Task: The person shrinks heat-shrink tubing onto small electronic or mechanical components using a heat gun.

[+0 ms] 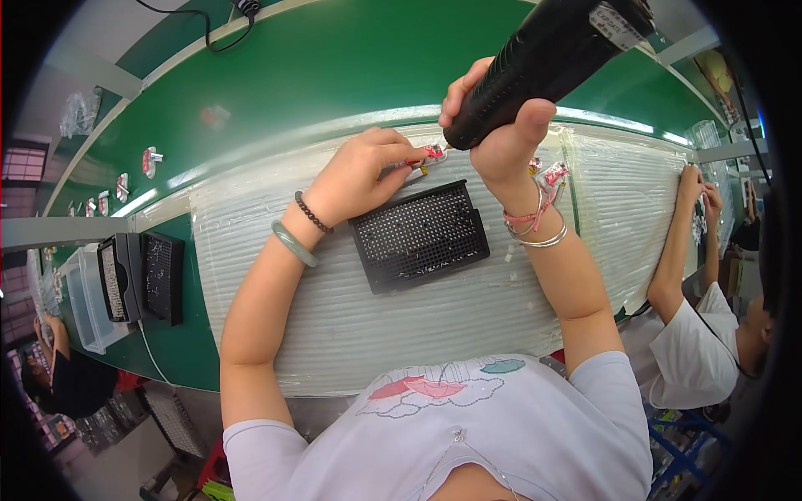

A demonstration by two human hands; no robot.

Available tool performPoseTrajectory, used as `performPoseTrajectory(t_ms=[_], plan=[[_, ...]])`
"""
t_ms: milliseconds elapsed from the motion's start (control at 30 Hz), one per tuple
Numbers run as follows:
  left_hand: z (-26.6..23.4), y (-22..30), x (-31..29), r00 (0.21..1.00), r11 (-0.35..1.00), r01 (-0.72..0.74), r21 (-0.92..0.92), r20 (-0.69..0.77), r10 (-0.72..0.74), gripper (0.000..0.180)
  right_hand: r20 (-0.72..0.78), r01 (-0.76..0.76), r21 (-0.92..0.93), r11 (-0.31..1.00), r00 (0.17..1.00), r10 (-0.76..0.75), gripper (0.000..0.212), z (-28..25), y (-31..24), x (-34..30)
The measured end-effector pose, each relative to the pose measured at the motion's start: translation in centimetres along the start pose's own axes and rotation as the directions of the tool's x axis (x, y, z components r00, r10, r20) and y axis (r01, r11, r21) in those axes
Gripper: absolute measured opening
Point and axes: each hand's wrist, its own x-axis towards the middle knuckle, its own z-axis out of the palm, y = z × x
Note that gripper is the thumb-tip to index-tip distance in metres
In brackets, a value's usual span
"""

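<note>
My left hand (pixel 368 171) is closed, thumb and fingers pinching a small red-and-white part (pixel 433 152) against the padded mat (pixel 284 342). In my right hand (pixel 510 146) is a thick black electric screwdriver (pixel 543 63), held at a slant with its thin tip down at the red part. Just below the hands lies a black screw tray (pixel 422 238), its grid of holes carrying many tiny light pieces. More small red-and-white parts (pixel 551 174) rest beside my right wrist. A yellow-marked bit shows under my left fingertips.
On the green table (pixel 334 50), several red-and-white parts (pixel 150 161) stand at the far left. A black screw box (pixel 119 275), a black tray (pixel 163 275) and a clear bin (pixel 83 292) sit at the left. Other people work at the right (pixel 702 342) and left (pixel 79 376).
</note>
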Motion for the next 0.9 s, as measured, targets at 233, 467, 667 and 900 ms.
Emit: performPoseTrajectory(t_ms=[233,467,667,900], plan=[[-0.1,0.0,-0.1,0.999,0.999,-0.031,0.01,-0.026,0.031,0.021,0.015,-0.022,-0.004,1.0,1.0,0.022,0.091,0.2,0.6,-0.2],[0.0,0.1,-0.1,0.999,1.0,-0.027,-0.004,-0.03,0.027,0.02,0.02,-0.005,0.01,1.0,1.0,0.005,0.088,0.2,1.0,-0.1],[0.0,0.0,0.0,1.0,1.0,-0.017,0.011,-0.019,0.018,0.02,-0.026,0.107,0.193,0.975,0.994,-0.104,0.063,1.0,1.4,0.2],[0.2,-0.1,-0.1,1.0,1.0,-0.015,0.012,-0.024,0.015,0.021,-0.01,0.12,0.139,0.983,0.993,-0.12,0.063,1.2,1.5,0.0]])
